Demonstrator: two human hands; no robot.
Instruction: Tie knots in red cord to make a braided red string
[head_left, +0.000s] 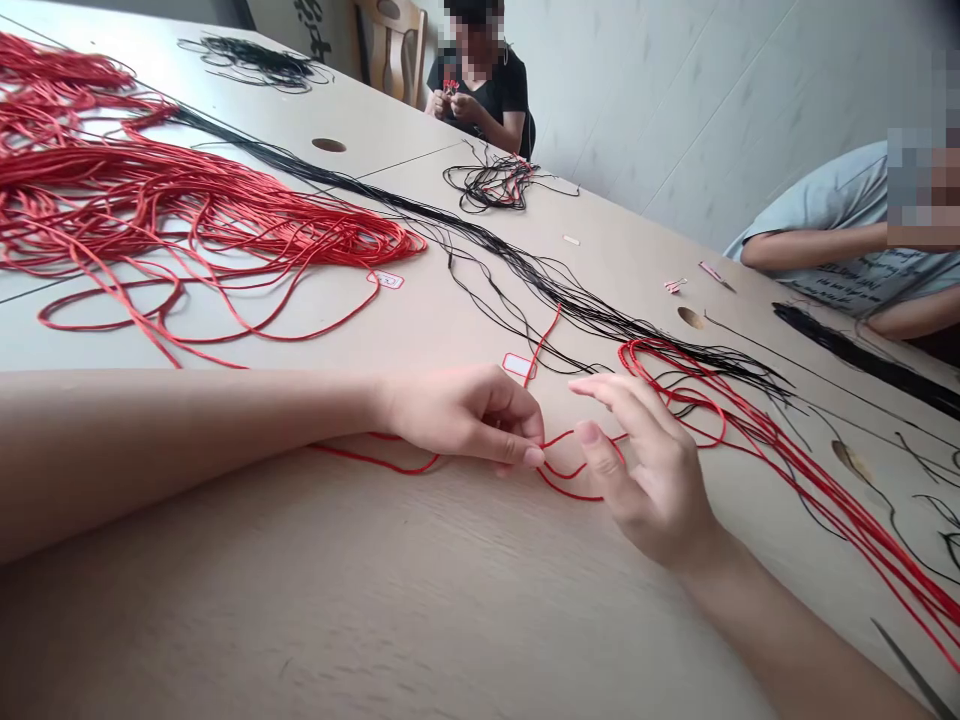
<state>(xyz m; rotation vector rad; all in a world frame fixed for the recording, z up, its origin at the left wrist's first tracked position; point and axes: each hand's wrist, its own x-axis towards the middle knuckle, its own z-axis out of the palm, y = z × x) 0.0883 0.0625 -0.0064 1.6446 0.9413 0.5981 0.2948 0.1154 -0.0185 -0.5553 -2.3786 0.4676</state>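
My left hand (pixel 465 415) rests on the pale wooden table (pixel 390 600), fingers pinched on a thin red cord (pixel 559 480) that loops on the tabletop between both hands. My right hand (pixel 649 470) lies just right of it, fingers partly stretched, thumb and forefinger touching the same cord's loop. The cord trails left under my left wrist and up past a small white tag (pixel 518 365).
A big pile of red cords (pixel 150 210) covers the far left. A long black cord bundle (pixel 487 245) runs diagonally across. More red cords (pixel 787 450) lie right. Two seated people work at the far end (pixel 480 90) and right side (pixel 847 240).
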